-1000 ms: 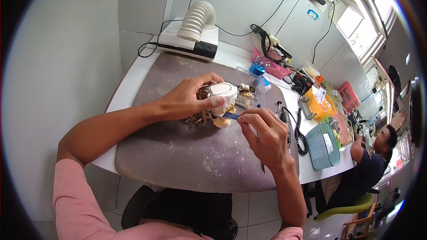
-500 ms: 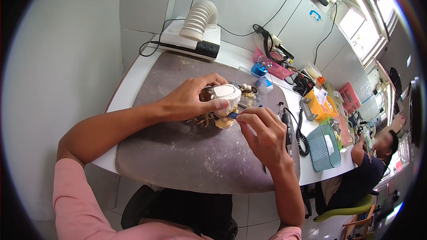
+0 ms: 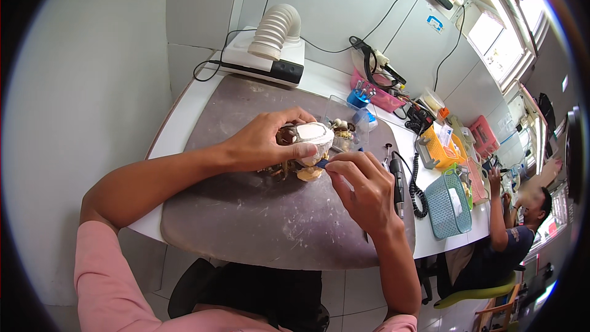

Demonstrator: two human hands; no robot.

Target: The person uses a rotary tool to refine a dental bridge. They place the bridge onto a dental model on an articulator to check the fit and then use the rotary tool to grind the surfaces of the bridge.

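Observation:
A white plaster dental cast (image 3: 311,132) sits in a brass-coloured articulator (image 3: 284,169) over the grey mat. My left hand (image 3: 261,138) is wrapped round the cast, its thumb on the front and its fingers over the far side. Below it shows a yellowish lower cast (image 3: 309,174). Fingertips of my right hand (image 3: 367,187) pinch a small blue strip (image 3: 322,163), which looks like articulating paper, at the gap between the two casts. The strip's inner end is hidden. Just behind stands a clear plastic box (image 3: 353,114) with small dental pieces in it.
On the right lie a handpiece (image 3: 398,187) with a coiled cord, a teal basket (image 3: 444,209) and a yellow basket (image 3: 447,147). A white hose unit (image 3: 255,58) stands at the back, near a blue bur holder (image 3: 359,98). A co-worker (image 3: 513,240) sits far right.
Both my hands stay almost in place, with the blue strip still between the casts. The co-worker at the far right has sat more upright and raised a forearm.

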